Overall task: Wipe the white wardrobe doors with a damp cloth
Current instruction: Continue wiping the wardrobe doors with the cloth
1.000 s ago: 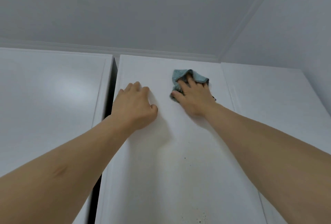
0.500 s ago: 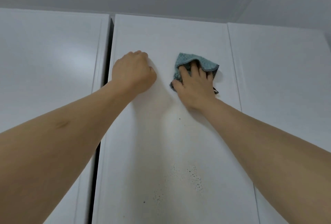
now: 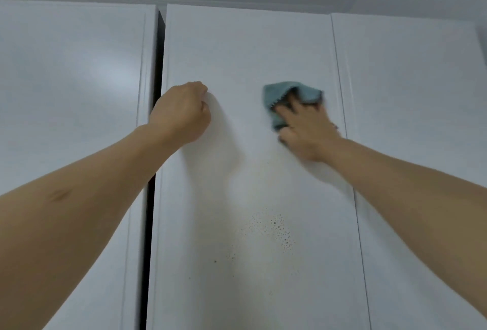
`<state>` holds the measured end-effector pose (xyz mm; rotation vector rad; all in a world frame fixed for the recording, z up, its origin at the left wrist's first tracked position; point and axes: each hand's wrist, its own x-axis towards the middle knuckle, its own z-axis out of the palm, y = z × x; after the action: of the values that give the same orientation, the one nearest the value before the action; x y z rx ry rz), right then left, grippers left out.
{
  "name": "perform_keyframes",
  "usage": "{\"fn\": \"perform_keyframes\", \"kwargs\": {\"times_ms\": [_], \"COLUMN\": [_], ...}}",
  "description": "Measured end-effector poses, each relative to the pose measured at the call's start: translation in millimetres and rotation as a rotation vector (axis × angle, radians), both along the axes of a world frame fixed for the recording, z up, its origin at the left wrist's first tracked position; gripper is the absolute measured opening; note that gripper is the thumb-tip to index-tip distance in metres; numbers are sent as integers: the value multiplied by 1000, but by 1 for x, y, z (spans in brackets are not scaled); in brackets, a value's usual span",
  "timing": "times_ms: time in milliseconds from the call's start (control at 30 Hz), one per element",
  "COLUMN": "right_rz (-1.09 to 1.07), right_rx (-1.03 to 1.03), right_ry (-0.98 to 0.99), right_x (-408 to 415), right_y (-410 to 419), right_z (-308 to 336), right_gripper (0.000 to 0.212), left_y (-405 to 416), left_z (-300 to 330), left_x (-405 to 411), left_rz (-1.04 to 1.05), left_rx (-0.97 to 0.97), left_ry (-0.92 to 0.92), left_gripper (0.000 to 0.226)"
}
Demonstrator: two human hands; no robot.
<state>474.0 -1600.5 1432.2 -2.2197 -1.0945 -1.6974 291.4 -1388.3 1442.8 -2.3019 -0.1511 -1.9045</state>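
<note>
Head view, crumpled teal cloth, speckled white wardrobe door

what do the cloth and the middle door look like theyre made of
Cloth: soft teal fabric, perhaps microfibre; it bunches and folds under the right hand. Middle door: smooth white panel with a satin finish, probably painted or laminated board; it shows only a soft sheen and no grain. Dark specks sit on its surface.
</note>
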Motion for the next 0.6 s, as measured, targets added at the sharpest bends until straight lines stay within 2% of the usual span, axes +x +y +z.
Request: {"fn": "perform_keyframes", "kwargs": {"times_ms": [100,233,367,533,600], "right_rz": [3,-55,-62,-14,27], "right_rx": [191,309,295,227,227], "right_ry": [83,159,154,60,25], "right_x": [20,4,-32,-80,-97], "right_y": [-29,7,51,116,143], "right_z": [-20,-57,-79,-91,-94], "right_gripper": [64,75,79,67,60], "left_y": [16,41,56,58,53], "left_z": [-8,-21,-32,-43,-50], "left_x": [-13,-22,-26,-26,-25], "left_rz": [21,54,21,-74,-158], "left_rx": [22,63,113,75,119], "left_ry": [-31,-41,-19,-19,-48], "left_gripper": [31,23,27,43,45]}}
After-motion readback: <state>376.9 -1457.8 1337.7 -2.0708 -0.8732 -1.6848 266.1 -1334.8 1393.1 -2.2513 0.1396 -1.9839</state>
